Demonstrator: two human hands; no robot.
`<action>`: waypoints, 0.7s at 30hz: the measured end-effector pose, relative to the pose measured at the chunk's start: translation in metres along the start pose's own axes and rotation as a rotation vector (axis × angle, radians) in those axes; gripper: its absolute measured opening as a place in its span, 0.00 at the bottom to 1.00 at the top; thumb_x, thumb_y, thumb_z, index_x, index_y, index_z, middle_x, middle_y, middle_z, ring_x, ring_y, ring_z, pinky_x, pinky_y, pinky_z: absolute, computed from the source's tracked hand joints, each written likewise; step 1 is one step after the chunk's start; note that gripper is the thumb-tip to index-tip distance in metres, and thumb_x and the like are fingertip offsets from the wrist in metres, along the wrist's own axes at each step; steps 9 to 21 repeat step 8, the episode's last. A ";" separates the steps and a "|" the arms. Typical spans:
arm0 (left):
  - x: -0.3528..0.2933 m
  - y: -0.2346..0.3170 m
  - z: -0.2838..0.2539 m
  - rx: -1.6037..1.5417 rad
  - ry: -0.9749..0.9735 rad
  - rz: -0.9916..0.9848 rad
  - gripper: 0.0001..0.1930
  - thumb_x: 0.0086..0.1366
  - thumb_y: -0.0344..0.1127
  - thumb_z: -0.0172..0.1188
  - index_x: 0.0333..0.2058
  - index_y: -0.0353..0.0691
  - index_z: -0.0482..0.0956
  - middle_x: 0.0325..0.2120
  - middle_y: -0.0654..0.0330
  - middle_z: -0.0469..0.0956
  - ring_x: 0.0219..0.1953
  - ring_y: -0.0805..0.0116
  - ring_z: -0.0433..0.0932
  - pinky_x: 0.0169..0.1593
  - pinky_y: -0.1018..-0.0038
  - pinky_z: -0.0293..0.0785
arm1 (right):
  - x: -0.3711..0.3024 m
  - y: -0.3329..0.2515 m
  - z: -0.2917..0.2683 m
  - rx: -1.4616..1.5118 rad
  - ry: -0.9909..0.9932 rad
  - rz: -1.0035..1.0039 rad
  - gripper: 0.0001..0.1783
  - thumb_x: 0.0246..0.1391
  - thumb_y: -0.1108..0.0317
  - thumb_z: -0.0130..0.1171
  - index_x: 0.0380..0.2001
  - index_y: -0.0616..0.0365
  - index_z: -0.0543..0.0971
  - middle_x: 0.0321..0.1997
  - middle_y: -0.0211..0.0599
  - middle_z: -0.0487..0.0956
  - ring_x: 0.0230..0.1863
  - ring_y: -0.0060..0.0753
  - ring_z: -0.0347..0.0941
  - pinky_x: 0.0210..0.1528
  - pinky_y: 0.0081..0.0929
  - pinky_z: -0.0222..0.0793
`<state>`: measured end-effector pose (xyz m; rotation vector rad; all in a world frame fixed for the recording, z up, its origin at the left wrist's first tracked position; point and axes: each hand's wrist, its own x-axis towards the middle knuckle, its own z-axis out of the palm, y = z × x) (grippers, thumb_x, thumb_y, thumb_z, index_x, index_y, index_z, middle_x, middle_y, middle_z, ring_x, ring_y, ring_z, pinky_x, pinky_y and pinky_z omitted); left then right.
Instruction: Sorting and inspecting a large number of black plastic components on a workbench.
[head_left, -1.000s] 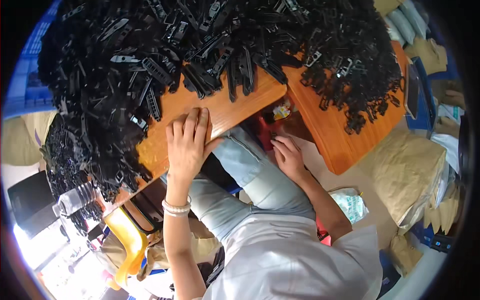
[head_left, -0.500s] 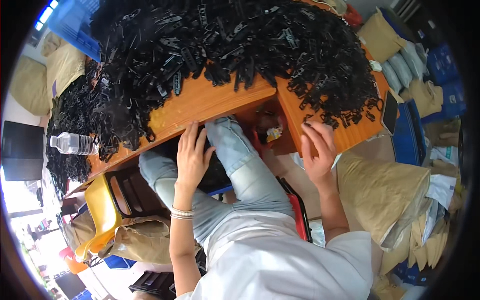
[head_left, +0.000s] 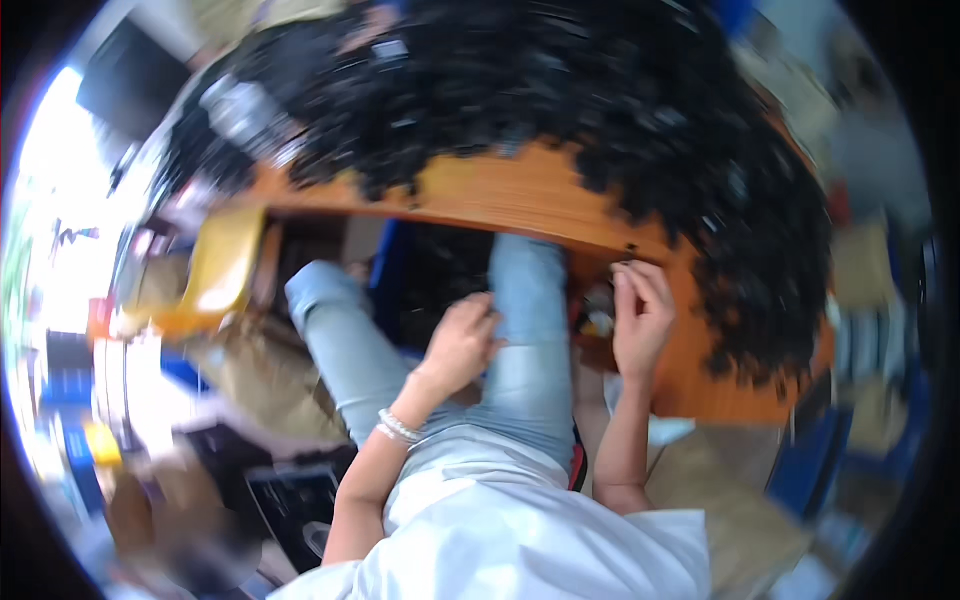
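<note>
A small black plastic piece (head_left: 630, 254) pokes out from the pinched fingertips of my right hand (head_left: 643, 318), which is over the front edge of the orange-brown wooden table (head_left: 500, 185). Above my lap, beside the right-hand one of my two knees, my left hand (head_left: 463, 346) is closed with curled fingers. What it holds, if anything, is hidden. A large heap of small black plastic clip-like pieces (head_left: 520, 80) covers the table's far part and curves down its right side. Motion blurs their shapes.
A clear plastic bottle (head_left: 245, 115) lies at the heap's left end. Under the table, between my knees, is a blue bin (head_left: 383, 262) with dark contents. A yellow chair (head_left: 222, 262) stands at left. Brown sacks (head_left: 735, 490) sit at the lower right.
My view has swung to the right. My left hand has drawn back from the table edge to above my lap and curled. My right fingers have closed on a small black piece.
</note>
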<state>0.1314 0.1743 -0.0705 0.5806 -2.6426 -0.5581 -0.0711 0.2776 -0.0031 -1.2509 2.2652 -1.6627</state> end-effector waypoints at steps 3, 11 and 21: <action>-0.016 0.001 0.018 0.012 -0.022 -0.066 0.18 0.48 0.36 0.62 0.37 0.32 0.74 0.45 0.47 0.69 0.50 0.51 0.66 0.53 0.64 0.63 | 0.036 0.010 0.025 -0.219 -0.016 -0.241 0.07 0.53 0.75 0.51 0.33 0.68 0.76 0.37 0.43 0.74 0.40 0.40 0.71 0.43 0.28 0.66; -0.024 0.001 0.001 0.081 0.131 -0.104 0.18 0.50 0.40 0.61 0.36 0.33 0.74 0.40 0.50 0.70 0.45 0.57 0.68 0.48 0.67 0.64 | 0.072 0.031 0.048 -0.335 -0.137 -0.192 0.13 0.54 0.73 0.51 0.43 0.66 0.75 0.52 0.48 0.68 0.53 0.43 0.65 0.52 0.35 0.64; -0.024 0.001 0.001 0.081 0.131 -0.104 0.18 0.50 0.40 0.61 0.36 0.33 0.74 0.40 0.50 0.70 0.45 0.57 0.68 0.48 0.67 0.64 | 0.072 0.031 0.048 -0.335 -0.137 -0.192 0.13 0.54 0.73 0.51 0.43 0.66 0.75 0.52 0.48 0.68 0.53 0.43 0.65 0.52 0.35 0.64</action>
